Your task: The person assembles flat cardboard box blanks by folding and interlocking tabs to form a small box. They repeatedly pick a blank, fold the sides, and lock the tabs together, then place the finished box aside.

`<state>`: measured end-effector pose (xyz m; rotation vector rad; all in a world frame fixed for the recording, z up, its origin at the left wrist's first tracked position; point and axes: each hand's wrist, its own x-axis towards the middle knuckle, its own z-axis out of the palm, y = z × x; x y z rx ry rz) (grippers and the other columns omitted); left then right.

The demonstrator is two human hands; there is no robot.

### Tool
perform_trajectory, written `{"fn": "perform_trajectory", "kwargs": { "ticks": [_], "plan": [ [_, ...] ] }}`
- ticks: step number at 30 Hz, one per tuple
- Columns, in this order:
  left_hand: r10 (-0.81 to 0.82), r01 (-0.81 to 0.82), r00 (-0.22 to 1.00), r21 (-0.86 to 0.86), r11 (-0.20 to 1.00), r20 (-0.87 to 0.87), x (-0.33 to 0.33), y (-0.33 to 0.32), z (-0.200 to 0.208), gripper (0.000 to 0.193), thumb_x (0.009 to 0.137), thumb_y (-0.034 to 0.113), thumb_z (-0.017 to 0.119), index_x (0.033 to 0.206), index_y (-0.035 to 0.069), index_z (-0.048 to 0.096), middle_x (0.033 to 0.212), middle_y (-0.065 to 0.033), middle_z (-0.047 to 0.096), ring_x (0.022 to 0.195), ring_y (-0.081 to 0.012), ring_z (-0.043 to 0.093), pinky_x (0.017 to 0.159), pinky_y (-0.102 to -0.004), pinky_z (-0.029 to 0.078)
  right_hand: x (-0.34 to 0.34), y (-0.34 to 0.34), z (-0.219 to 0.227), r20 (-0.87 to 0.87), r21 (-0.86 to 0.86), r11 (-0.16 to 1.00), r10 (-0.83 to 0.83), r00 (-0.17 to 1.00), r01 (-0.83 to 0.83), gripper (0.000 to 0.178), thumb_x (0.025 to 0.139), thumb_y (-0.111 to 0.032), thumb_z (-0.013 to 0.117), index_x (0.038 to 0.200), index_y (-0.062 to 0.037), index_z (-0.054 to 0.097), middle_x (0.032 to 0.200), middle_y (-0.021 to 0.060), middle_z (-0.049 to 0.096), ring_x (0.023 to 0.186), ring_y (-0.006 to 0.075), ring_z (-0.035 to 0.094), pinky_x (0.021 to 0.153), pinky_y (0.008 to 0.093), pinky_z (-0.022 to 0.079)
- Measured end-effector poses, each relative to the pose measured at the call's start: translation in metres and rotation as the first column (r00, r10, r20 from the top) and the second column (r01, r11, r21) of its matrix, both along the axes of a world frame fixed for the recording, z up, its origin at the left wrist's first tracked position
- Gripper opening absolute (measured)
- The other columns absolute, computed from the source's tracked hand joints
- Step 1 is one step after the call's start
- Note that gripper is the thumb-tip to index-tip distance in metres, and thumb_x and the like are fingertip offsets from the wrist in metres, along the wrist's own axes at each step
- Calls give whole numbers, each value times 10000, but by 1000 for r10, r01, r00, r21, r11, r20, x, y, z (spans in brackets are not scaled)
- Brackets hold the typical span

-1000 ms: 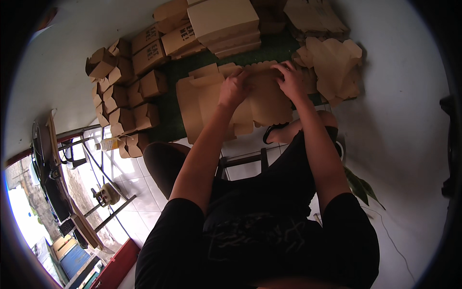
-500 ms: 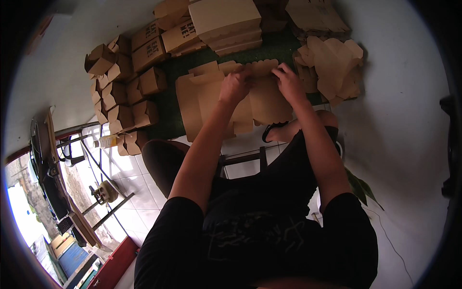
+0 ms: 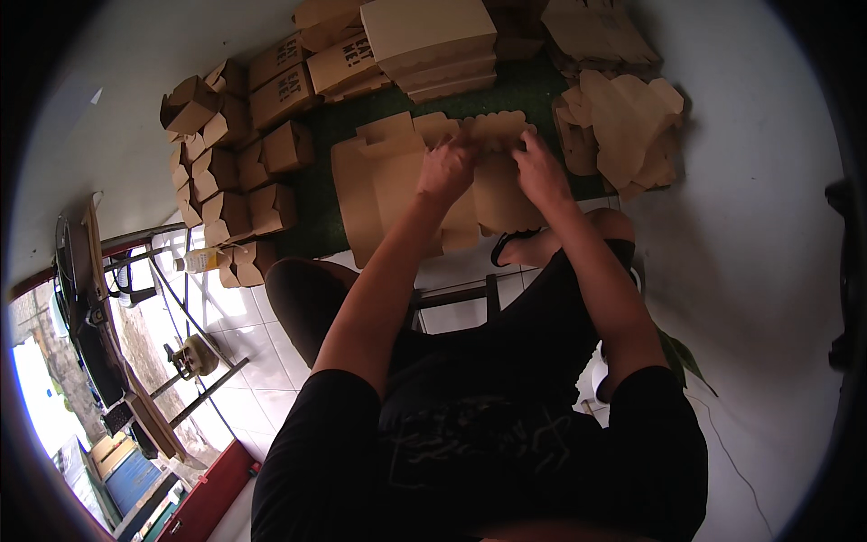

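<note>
Pinched at the right end of the scalloped flap (image 3: 501, 128), or so it looks: the right hand (image 3: 542, 176) has thumb and forefinger drawn together there, while the left hand (image 3: 447, 173) curls at the flap's other end, its fingertips too dark and blurred to tell whether they grip or only press. Nearest in, the left knee (image 3: 298, 285) sits close to a corner of the cardboard blank (image 3: 393, 194), which lies spread out in front of the person with its near edge out past the green tabletop (image 3: 524, 88); one bump from that knee could shove the whole sheet askew, and the unsupported edge could sag and drag it toward the lap. Up at the far edge, both hands are working on that flap, and here's the tense bit: if one side is pressed harder than the other, the crease could run crooked, and a tight pinch on those thin scallops could bend or tear one. Just beyond the right hand, a pile of loose cut sheets (image 3: 623, 131) crowds in, so an elbow or wrist swinging wide could knock it sliding. Over to the left, small folded boxes (image 3: 248, 176) stand packed in rows, where a nudge could topple some; farthest off, a stack of large boxes (image 3: 429, 41) looks steady, though a hard jolt to the table might shift it.
</note>
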<state>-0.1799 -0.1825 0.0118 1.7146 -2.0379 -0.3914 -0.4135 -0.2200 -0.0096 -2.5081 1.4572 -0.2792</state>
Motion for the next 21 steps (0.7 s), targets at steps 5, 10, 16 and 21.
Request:
{"fn": "perform_trajectory", "kwargs": {
  "ticks": [5, 10, 16, 21],
  "plan": [
    [-3, 5, 987, -15, 1000, 159, -10, 9, 0, 390, 1004, 140, 707, 1379, 190, 804, 1408, -36, 691, 1297, -333, 673, 996, -592, 593, 5, 8, 13, -56, -50, 999, -5, 998, 2, 481, 1004, -24, 654, 1469, -83, 763, 1525, 187, 621, 1403, 375, 629, 1159, 465, 592],
    [14, -15, 975, 2, 1000, 220, -21, 17, 1, 456, 1007, 131, 676, 1454, 161, 757, 1419, -14, 648, 1345, -288, 628, 987, -610, 576, 24, 17, 29, -236, -203, 976, 33, 971, -83, 373, 1012, -113, 699, 1357, -22, 809, 1487, 161, 666, 1403, 340, 594, 1134, 474, 578],
    [25, -38, 949, 35, 999, 314, -38, 24, 0, 461, 1000, 111, 674, 1456, 72, 731, 1480, -60, 616, 1395, -304, 613, 1074, -516, 615, 37, 37, 18, 80, 81, 988, -141, 987, 134, 479, 1020, -115, 656, 1471, 34, 722, 1592, 157, 621, 1460, 360, 591, 1227, 450, 545],
    [17, -39, 919, 47, 998, 394, -45, 33, -9, 469, 997, 126, 699, 1446, -12, 714, 1499, -118, 596, 1465, -332, 587, 1146, -525, 604, 29, 27, -10, -27, -190, 978, -92, 995, 86, 467, 1051, -124, 655, 1488, 41, 673, 1409, 157, 658, 1350, 377, 625, 1143, 501, 581]
  ]
}}
